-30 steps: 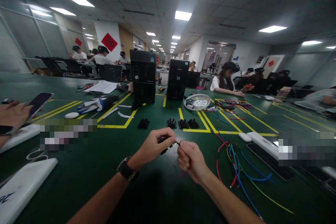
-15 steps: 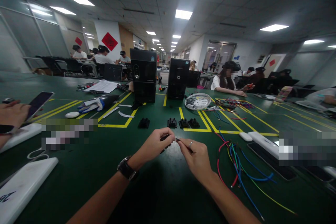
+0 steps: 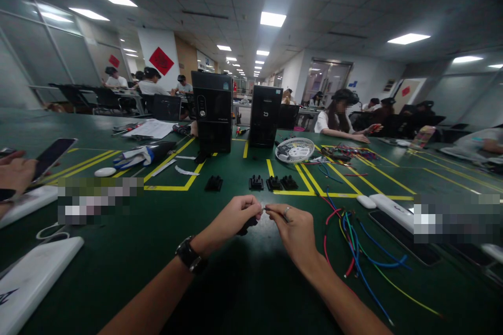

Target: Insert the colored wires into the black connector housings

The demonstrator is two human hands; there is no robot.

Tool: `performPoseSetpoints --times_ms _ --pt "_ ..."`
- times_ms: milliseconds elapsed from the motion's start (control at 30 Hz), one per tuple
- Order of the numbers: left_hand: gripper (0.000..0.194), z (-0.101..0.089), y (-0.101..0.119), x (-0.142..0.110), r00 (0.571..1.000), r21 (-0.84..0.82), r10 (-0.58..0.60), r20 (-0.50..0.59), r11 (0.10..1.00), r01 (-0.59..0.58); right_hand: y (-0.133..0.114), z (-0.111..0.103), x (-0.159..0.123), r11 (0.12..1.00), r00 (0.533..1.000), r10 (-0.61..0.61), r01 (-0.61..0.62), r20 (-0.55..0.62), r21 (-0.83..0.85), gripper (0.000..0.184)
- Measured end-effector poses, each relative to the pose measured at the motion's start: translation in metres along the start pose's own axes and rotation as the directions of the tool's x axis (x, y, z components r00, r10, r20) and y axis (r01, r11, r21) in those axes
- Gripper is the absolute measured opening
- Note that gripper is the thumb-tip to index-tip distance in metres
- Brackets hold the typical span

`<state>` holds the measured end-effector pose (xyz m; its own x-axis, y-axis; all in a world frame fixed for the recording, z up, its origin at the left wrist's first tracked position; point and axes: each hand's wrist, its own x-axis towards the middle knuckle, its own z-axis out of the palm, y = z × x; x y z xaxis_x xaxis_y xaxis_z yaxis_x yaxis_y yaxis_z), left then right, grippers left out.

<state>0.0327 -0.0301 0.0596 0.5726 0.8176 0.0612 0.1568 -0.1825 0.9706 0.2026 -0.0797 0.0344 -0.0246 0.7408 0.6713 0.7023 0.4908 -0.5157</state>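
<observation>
My left hand [image 3: 234, 219] is closed around a small black plastic part [image 3: 248, 226], mostly covered by the fingers. Its thumb and index finger are pressed together at the front. My right hand [image 3: 293, 225] faces it, thumb and fingertips in a pinch close to the left fingertips; whatever sits in that pinch is too small to name. Beyond the hands stand several black plastic blocks with upright posts [image 3: 256, 182], one of them apart on the left [image 3: 214, 183]. Right of my right hand lies a bunch of coloured wires [image 3: 349, 235].
Two black computer towers [image 3: 214, 115] rise at the back of the green table. Nearby are a white basket [image 3: 294, 150], gloves [image 3: 135, 157] and papers [image 3: 151, 129]. White power banks [image 3: 43, 272] and a phone [image 3: 404, 235] flank me. At left another person's hand [image 3: 15, 175] holds a phone.
My right hand has turned from a curled fist to an extended fingertip pinch, and the pink wire end below it is no longer visible. My left hand keeps the black part, tilted slightly lower.
</observation>
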Motion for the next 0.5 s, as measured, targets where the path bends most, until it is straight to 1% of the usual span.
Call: performPoseSetpoints --times_ms 133,267,367,500 --pt "0.03 0.0 -0.004 0.002 0.999 -0.064 -0.036 0.012 0.997 0.037 0.001 0.001 0.002 0.999 0.999 0.006 -0.004 -0.041 0.052 0.008" --pt "0.03 0.004 -0.012 0.005 0.997 -0.214 -0.06 0.041 0.975 0.068 0.001 0.001 0.004 0.997 0.998 -0.007 0.011 -0.061 0.07 0.008" --pt "0.029 0.01 -0.016 0.006 0.988 -0.358 -0.117 0.099 0.923 0.145 0.004 0.002 0.003 0.999 0.998 -0.023 0.026 -0.066 0.034 0.009" --pt "0.026 0.014 -0.01 0.002 0.967 -0.458 -0.183 0.176 0.854 0.245 0.009 0.003 0.002 0.997 0.998 -0.038 0.035 -0.046 -0.069 0.009"
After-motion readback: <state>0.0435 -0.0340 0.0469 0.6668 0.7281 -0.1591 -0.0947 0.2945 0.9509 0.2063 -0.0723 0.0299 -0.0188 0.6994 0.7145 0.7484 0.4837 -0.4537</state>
